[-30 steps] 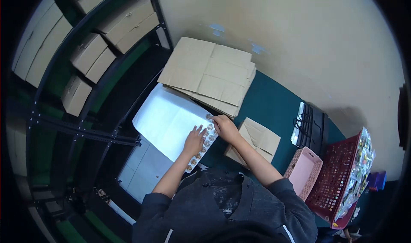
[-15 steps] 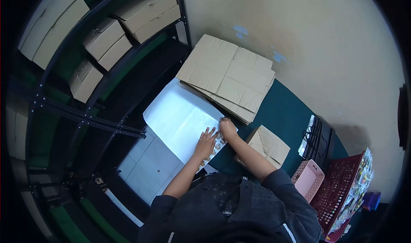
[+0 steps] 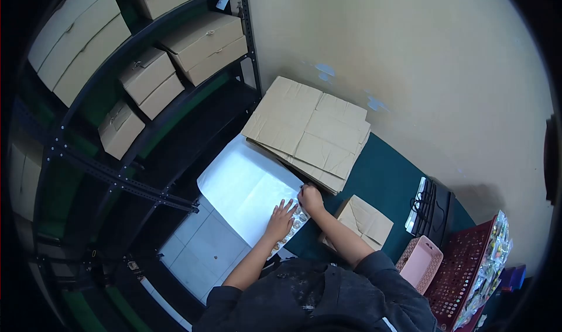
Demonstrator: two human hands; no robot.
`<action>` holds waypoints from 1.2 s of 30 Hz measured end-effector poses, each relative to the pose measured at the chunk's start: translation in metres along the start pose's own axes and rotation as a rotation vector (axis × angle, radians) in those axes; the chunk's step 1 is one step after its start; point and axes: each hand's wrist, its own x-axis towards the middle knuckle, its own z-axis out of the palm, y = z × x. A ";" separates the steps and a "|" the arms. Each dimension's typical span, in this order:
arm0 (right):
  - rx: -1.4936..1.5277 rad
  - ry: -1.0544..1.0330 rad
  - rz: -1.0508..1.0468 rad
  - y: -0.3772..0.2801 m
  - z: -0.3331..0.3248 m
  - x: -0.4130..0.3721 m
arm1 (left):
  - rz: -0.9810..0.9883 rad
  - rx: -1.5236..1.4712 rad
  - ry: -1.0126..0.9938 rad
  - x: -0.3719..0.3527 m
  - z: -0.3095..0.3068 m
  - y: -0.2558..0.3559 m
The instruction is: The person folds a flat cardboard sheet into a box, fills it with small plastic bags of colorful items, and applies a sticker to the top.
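A large white sheet (image 3: 246, 183) lies over the table's end, with a row of brownish round shapes (image 3: 299, 217) along its near edge. My left hand (image 3: 281, 220) rests flat on the sheet beside those shapes, fingers spread. Close by on the right, my right hand (image 3: 310, 199) is closed at the sheet's corner. Something small and dark shows at its fingertips, too small to name. A stack of flattened cardboard (image 3: 310, 127) lies just beyond the sheet.
A small cardboard box (image 3: 366, 219) sits right of my right forearm on the green tabletop (image 3: 386, 159). Farther right are a black item with cords (image 3: 432, 206), a pink basket (image 3: 418, 265) and a dark red basket (image 3: 462, 267). Black shelves (image 3: 193, 107) with boxes stand left.
The view has tilted, so everything sits lower in the picture. Both hands remain at the sheet's near edge, the right one still closed.
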 end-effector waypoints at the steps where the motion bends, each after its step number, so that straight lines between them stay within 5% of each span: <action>1: 0.055 0.092 0.080 -0.003 -0.004 0.000 | -0.007 -0.013 0.004 0.000 0.000 0.000; 10: 0.556 0.426 0.072 -0.049 -0.114 -0.068 | -0.044 -0.009 -0.014 0.038 -0.013 0.024; 12: 0.483 0.540 0.046 -0.039 -0.137 -0.080 | -0.285 -0.858 0.152 0.046 -0.041 0.055; 13: 0.347 0.607 -0.025 -0.034 -0.151 -0.089 | -0.236 -1.053 0.327 0.050 -0.037 0.065; 14: 0.208 0.660 -0.088 -0.029 -0.162 -0.101 | -0.229 -1.051 0.288 0.051 -0.047 0.077; 16: 0.139 0.652 -0.141 -0.014 -0.175 -0.119 | -0.467 -1.460 -0.179 0.065 -0.085 0.112; 18: 0.010 0.566 -0.416 -0.004 -0.182 -0.139 | -0.463 -1.389 -0.507 0.076 -0.094 0.130; 22: -0.249 0.567 -0.598 0.003 -0.205 -0.182 | -0.374 -1.368 -0.741 0.086 -0.094 0.156; 30: -0.280 0.692 -0.366 0.008 -0.223 -0.229 | -0.125 -1.361 -0.853 0.079 -0.103 0.206; 32: -0.177 0.735 -0.287 0.008 -0.221 -0.231 | -0.027 -1.339 -0.582 0.080 -0.099 0.214; 34: 0.353 0.881 0.189 0.003 -0.218 -0.233 | 0.050 -1.293 -0.439 0.079 -0.094 0.222; 36: 0.502 0.785 0.244 0.007 -0.213 -0.232 | 0.126 -1.190 -0.222 0.074 -0.094 0.231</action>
